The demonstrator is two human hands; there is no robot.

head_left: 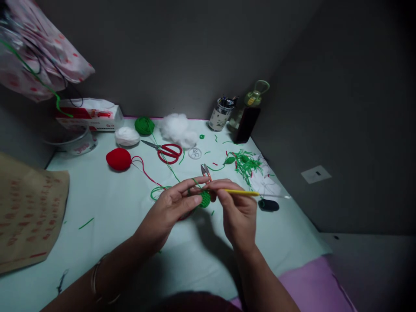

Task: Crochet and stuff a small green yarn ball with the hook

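Near the middle of the table, my left hand (173,203) pinches a small green crochet piece (205,199) between thumb and fingers. Green yarn passes over its raised fingers and runs back toward a green yarn ball (144,126). My right hand (238,212) is closed around a crochet hook with a yellow handle (242,192); the hook's tip meets the upper edge of the green piece, partly hidden by fingers. Just beyond the hands lie small thread snips (206,171). A red yarn ball (118,159) trails its strand toward my left hand.
Behind lie red-handled scissors (169,153), white yarn (127,136), white stuffing (178,129) and a tissue box (104,116). At the back right stand a pen cup (218,118), a bottle (255,97) and a black phone (247,125). Green yarn scraps (245,164) are heaped right; a paper bag (30,212) stands left.
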